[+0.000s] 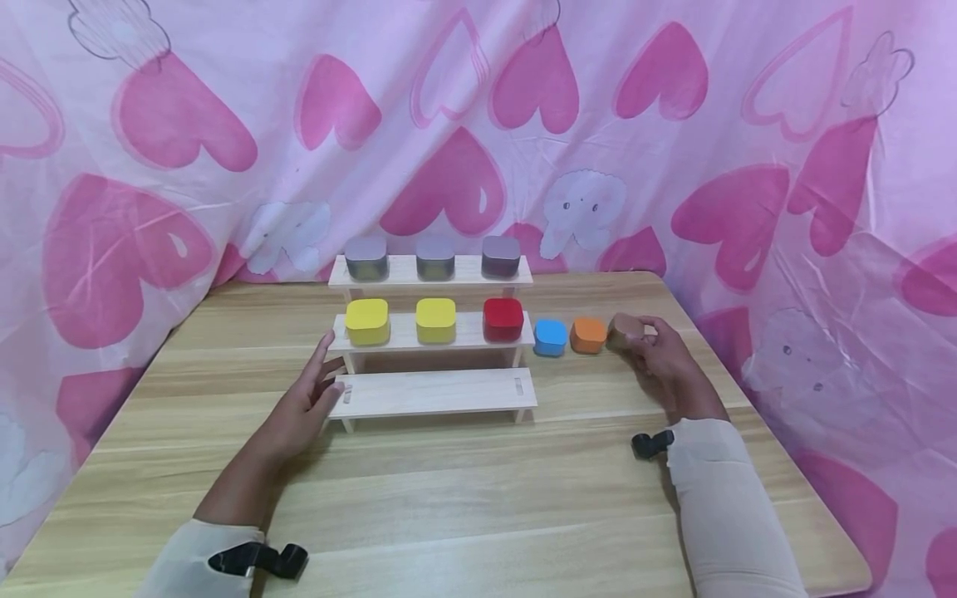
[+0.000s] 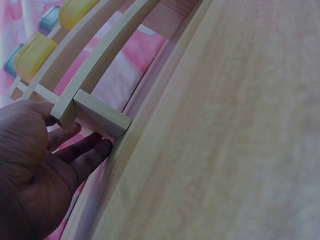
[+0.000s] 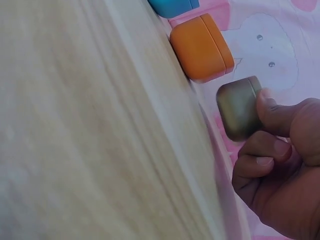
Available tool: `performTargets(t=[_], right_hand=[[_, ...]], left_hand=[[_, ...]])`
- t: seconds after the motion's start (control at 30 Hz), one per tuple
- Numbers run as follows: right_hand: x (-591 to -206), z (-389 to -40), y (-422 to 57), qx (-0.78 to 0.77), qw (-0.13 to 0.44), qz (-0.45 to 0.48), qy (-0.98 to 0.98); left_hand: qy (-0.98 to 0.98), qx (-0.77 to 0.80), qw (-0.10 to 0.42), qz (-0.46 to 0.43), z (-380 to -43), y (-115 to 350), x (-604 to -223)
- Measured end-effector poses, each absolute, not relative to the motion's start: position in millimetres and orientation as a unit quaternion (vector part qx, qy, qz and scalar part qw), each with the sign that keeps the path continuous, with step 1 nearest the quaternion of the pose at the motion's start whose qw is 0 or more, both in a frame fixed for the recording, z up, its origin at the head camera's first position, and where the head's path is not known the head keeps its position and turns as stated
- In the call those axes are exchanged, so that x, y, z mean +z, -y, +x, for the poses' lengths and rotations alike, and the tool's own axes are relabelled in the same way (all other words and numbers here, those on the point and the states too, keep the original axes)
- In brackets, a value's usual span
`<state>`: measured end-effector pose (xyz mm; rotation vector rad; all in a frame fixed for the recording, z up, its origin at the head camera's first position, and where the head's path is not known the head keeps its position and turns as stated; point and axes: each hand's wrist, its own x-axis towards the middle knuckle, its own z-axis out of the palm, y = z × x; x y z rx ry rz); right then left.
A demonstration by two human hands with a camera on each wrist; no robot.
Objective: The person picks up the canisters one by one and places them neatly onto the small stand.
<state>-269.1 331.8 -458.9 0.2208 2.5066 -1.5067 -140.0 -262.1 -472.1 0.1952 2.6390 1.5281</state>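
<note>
My left hand (image 1: 302,407) holds the left end of a three-tier wooden stand (image 1: 434,394); its thumb lies at the lowest board and its fingers reach near the leg (image 2: 102,115). On the right, my right hand (image 1: 669,357) pinches a small brown lidded tin (image 3: 239,107) between thumb and fingers. Whether that tin touches the table is unclear. Beside it, an orange tin (image 1: 588,335) and a blue tin (image 1: 550,337) form a row. The middle tier bears two yellow tins, one at the left (image 1: 367,321) and one central (image 1: 436,320), and a red tin (image 1: 503,320).
Three greyish tins, left (image 1: 366,257), middle (image 1: 435,257) and right (image 1: 501,257), stand on the top tier. Bare wood shows on the lowest board. A pink heart-patterned cloth (image 1: 449,50) hangs behind the wooden table (image 1: 463,515) and along its sides.
</note>
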Motion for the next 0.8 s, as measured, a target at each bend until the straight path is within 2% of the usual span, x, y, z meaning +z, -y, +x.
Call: performTargets(t=[0.23,0.53,0.8], right_hand=[[-453.6,-264.9,-326.0,-0.509,0.054,0.058,-0.857],[-449.2,-264.5,-317.7,-0.52,0.002,0.085,-0.85],[-444.0,-262.6,-311.2,-0.563,-0.068,0.034,-0.823]], left_hand=[[-0.864,0.497,0.043,0.061,-139.4,261.2,-470.7],[-0.863,0.499,0.049,0.056,-139.4,260.6,-470.9],[-0.865,0.496,0.056,0.047,-139.5,261.8,-471.8]])
